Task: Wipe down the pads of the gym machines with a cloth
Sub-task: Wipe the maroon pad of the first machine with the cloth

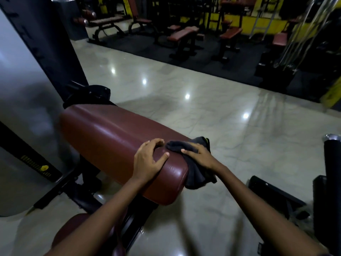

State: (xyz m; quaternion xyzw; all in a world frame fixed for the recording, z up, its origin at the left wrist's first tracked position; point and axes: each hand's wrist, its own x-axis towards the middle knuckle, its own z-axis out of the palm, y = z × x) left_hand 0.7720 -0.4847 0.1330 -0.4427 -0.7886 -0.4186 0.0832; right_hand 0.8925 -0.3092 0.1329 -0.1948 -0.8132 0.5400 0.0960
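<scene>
A long maroon leather pad (110, 137) of a gym machine runs from the upper left toward me. My left hand (147, 161) rests on its near end, fingers spread and arched, holding nothing. My right hand (200, 155) presses a dark cloth (197, 174) flat against the pad's right edge; the cloth drapes down over the side. A second rounded maroon pad (73, 230) sits below, partly hidden by my left forearm.
A grey machine housing (22, 108) stands at the left. Black machine parts and a black roller (332, 172) are at the right. Shiny tiled floor (221, 108) lies ahead, with several maroon benches (182, 34) on black mats at the back.
</scene>
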